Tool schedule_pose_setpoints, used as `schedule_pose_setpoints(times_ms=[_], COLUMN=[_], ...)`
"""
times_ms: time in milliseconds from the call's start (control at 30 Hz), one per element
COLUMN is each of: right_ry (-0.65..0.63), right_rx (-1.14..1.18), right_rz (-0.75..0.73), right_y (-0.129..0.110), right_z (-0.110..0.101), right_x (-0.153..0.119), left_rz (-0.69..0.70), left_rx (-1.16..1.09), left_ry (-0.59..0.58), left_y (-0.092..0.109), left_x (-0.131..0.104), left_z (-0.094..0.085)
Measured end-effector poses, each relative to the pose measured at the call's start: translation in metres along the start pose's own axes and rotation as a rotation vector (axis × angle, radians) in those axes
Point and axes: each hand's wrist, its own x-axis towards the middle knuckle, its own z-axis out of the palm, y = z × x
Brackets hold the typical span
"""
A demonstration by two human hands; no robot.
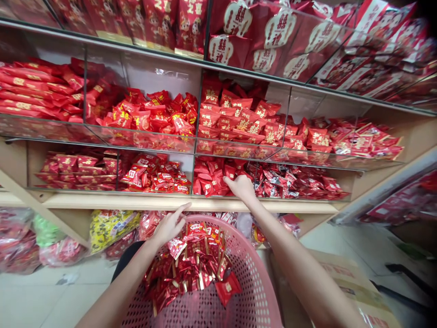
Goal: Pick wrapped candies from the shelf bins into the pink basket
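My right hand (241, 187) reaches into the lowest clear compartment, at a pile of small red packets (210, 175). Its fingers are bent against a red packet; whether they grip it is hard to make out. Over the left back rim of a pink perforated basket (254, 269) is my left hand (172, 224), its fingers apart and nothing in it. Inside the basket lie many red and gold wrapped packets (194, 262), with one larger red packet (228, 289) toward the right.
Above are clear-walled shelves (146, 139) full of red packets. Under the wooden ledge (119, 202) sit plastic bags, one with yellow wrappers (112, 228). A cardboard box (355, 282) stands on the floor at right.
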Motion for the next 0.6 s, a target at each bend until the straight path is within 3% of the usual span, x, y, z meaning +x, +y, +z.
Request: schedule_pose_setpoints(times_ms=[100, 200, 333, 433, 600], right_ry=[0.037, 0.021, -0.281, -0.492, -0.696], right_rx=[0.043, 0.161, 0.213, 0.025, -0.365], right_rz=[-0.062, -0.229, -0.580, -0.766, -0.947], right_y=[0.005, 0.012, 0.027, 0.044, 0.073], right_z=[-0.006, -0.018, -0.025, -0.005, 0.061], right_x=[-0.014, -0.042, -0.097, -0.139, -0.192], left_rz=[0.004, -0.006, -0.027, -0.027, -0.029], left_rx=[0.016, 0.022, 0.038, 0.039, 0.048], left_ry=[-0.006, -0.017, -0.021, -0.028, -0.037], left_y=[0.000, 0.000, 0.000, 0.000, -0.001], left_x=[0.000, 0.000, 0.000, -0.001, -0.001], left_z=[0.000, 0.001, 0.001, 0.001, 0.001])
